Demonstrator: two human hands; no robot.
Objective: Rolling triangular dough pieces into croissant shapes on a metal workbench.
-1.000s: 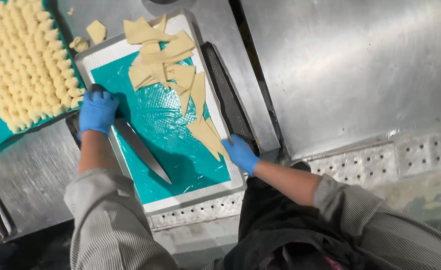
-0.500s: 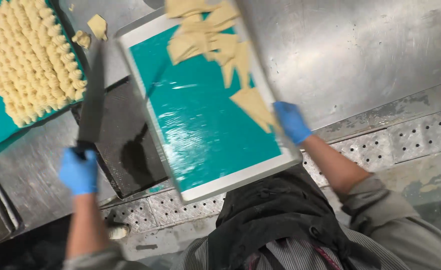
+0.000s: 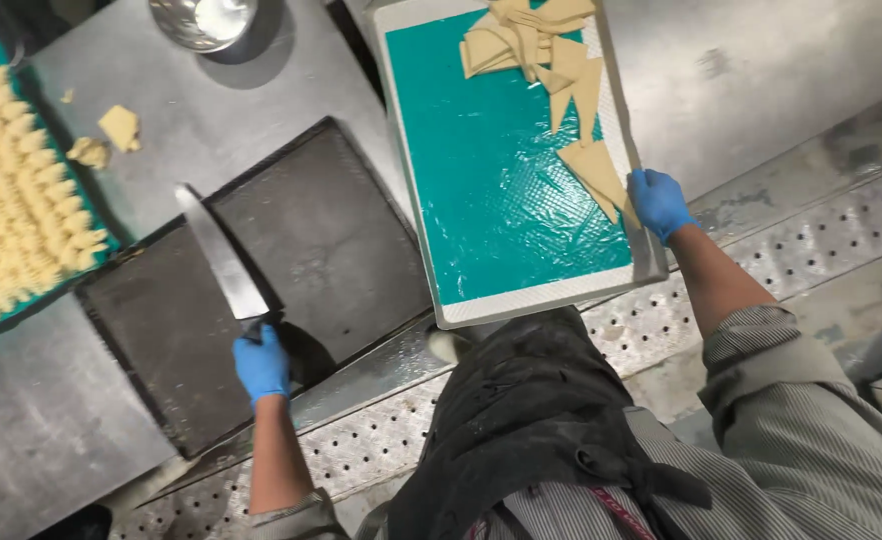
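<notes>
Steel tray (image 3: 413,160) with teal mat, lifted off the counter: our right hand (image 3: 659,203) clamps its edge. Stiff but loose dough scraps (image 3: 551,60) may slide; we judge level carrying wise. Left hand (image 3: 261,362) grips knife (image 3: 223,258).

Single head-worn view, steeply downward, close over steel counter (image 3: 791,60).

Even, fairly bright overhead light; steel counter (image 3: 781,60) shows soft diffuse glare, and the teal mat (image 3: 491,200) has a mild sheen. Short soft shadows: under the knife (image 3: 223,260) on the dark tray (image 3: 341,230), and under the metal bowl (image 3: 204,20). Slight motion softness overall, sleeve (image 3: 811,440) near the bottom edge is less sharp, with mild wide-angle stretch at the corners.
</notes>
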